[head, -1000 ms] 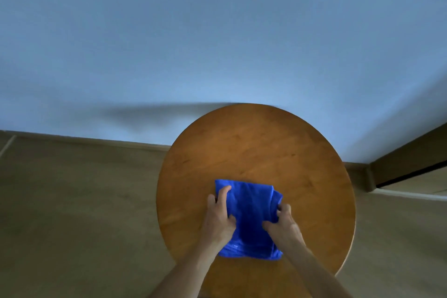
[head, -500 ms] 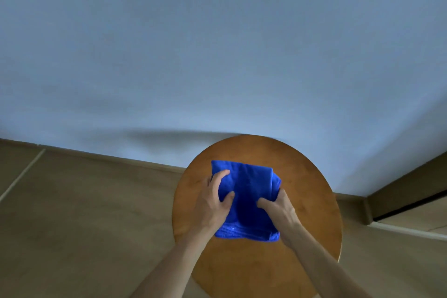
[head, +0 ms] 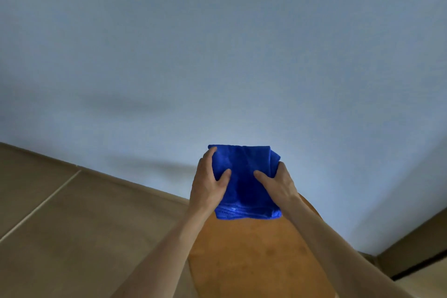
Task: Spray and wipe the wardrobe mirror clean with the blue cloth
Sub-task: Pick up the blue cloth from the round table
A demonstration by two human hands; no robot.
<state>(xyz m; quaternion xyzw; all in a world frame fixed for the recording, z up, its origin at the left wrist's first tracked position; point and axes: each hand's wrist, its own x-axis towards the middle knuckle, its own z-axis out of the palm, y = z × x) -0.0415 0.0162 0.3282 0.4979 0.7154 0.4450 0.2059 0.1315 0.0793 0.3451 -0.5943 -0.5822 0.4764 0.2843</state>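
Pale blue-grey wall (head: 217, 55) fills most of the view, meeting a beige tiled floor (head: 72, 237) along a low skirting board (head: 121, 180), with one light grout line (head: 41, 205) running diagonally across the tiles at the left. At the lower right a dark brown frame (head: 411, 256) stands against the wall; what it belongs to cannot be told. A round wooden table (head: 254, 261) takes up the bottom centre, its far rim hidden behind the hands. The blue cloth (head: 244, 176), folded into a thick rough square, is held between both hands in the middle of the view, its upper half showing against the wall and its layered lower hem over the far part of the table top; whether the hem touches the wood cannot be told. The left hand (head: 208, 186) grips the cloth's left side, thumb (head: 223, 175) pressed onto the upper face and the forefinger lying along the left edge up to the top corner, the other fingers hidden underneath. The right hand (head: 278, 185) grips the right side, its thumb (head: 262, 176) on the upper face and its fingers curled round the bunched right edge. The two thumbs point toward each other, near but apart. Both bare forearms reach up from the bottom edge, crossing the table.
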